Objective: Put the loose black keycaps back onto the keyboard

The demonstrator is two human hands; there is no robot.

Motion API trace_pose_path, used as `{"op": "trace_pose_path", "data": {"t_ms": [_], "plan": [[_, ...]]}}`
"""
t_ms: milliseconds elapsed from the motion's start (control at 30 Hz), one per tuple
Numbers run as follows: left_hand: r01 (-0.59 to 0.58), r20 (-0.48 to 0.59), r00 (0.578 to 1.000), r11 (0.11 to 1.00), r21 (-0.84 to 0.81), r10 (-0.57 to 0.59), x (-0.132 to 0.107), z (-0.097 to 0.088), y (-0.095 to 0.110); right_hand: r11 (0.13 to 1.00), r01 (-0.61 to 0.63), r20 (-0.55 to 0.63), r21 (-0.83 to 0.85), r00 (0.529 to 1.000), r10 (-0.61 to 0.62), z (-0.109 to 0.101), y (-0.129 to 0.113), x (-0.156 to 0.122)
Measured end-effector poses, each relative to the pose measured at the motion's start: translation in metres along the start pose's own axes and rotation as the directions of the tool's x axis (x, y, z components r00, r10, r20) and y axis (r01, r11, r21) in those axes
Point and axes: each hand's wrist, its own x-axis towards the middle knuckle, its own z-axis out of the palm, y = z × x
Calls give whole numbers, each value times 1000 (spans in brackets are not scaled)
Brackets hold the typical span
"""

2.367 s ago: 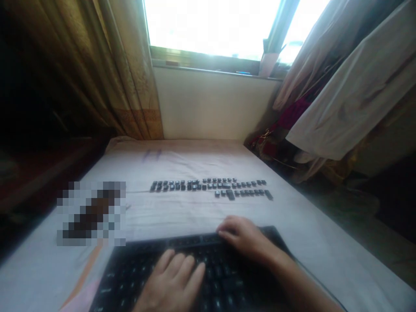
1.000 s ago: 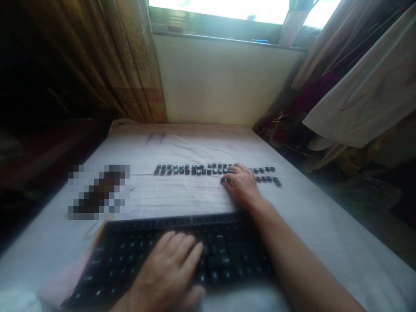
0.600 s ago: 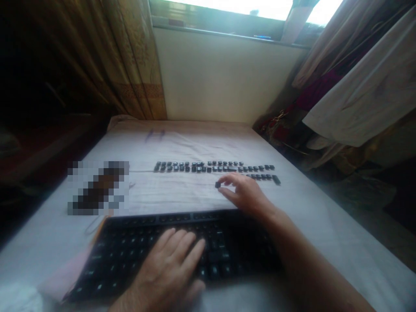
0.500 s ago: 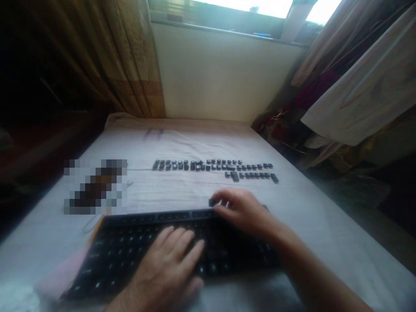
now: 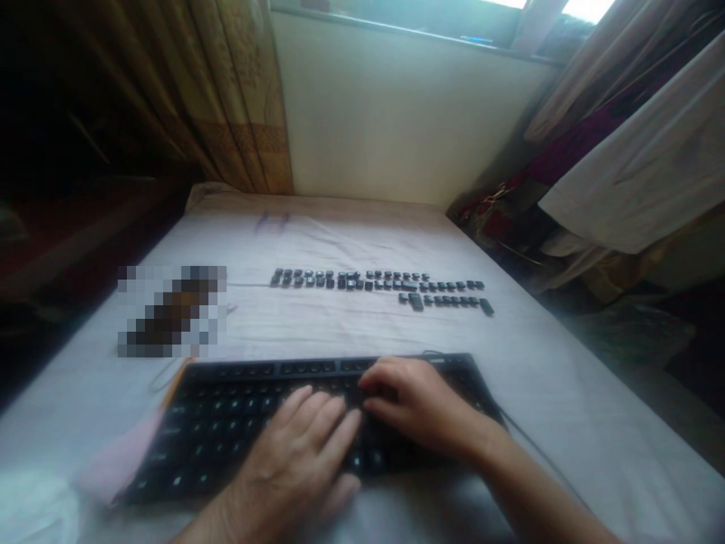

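The black keyboard (image 5: 226,408) lies flat on the cloth-covered surface (image 5: 328,325), and the left hand (image 5: 300,449) is across its middle, palm down, fingers released and slightly spread! Right beside it, the right hand (image 5: 416,400) curls over the upper part; can't tell whether its fingers grasp anything. Beyond, loose keys (image 5: 351,285) sit in rows, a cord (image 5: 535,447) trails rightward, and a curtain (image 5: 238,98) hangs far left.

Daylight enters by the window (image 5: 589,9); the upper left is dark, edges blurred.

left hand (image 5: 303,446) palm-down, right hand (image 5: 411,399) curled alongside
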Motion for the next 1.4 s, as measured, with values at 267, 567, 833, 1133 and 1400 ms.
{"op": "trace_pose_path", "data": {"t_ms": [267,567,833,1133,1400], "plan": [[4,42,999,1000,2,-4,2,-4,0,999,25,19,20,999,-26,3,1,-1],[-15,29,999,1000,18,15,4,-2,-1,999,53,-2,-3,999,-53,6,0,-2],[-24,27,999,999,48,23,5,-3,0,999,35,16,2,999,-35,6,2,0],[-34,13,999,998,48,34,3,0,-1,990,85,2,-113,996,-86,9,-2,-3],[-18,26,1000,999,48,17,5,-4,1,983,70,3,-169,998,-70,9,-6,-3]]}}
